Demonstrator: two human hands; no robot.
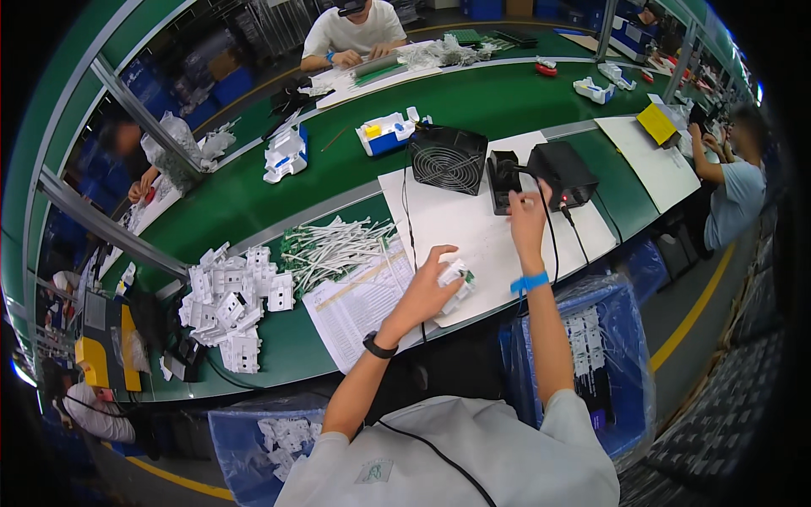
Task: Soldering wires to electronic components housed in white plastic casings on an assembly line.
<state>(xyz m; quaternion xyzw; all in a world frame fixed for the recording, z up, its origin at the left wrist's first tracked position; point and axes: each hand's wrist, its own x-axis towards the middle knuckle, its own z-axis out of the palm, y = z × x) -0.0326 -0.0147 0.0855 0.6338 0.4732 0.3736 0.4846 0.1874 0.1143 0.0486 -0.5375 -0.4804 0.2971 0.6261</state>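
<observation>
My left hand (428, 291) is closed around a small white plastic housing (457, 286) that has a bit of green showing on it. It is held above a white board (448, 228) at the bench edge. My right hand (527, 209), with a blue band at the wrist, reaches to a black stand (503, 179). Its fingers are bent beside the stand, and whatever they hold, if anything, is too small to make out. A black power box (564, 173) with a red light and cables stands just right of that hand. Behind the stand sits a black fan (449, 160).
Left are a heap of white housings (228, 304), white wires with green boards (338, 249) and printed sheets (359, 304). Blue lined bins (629, 338) stand below the bench. Trays with white parts (389, 133) lie on the green belt; a co-worker (359, 34) sits across.
</observation>
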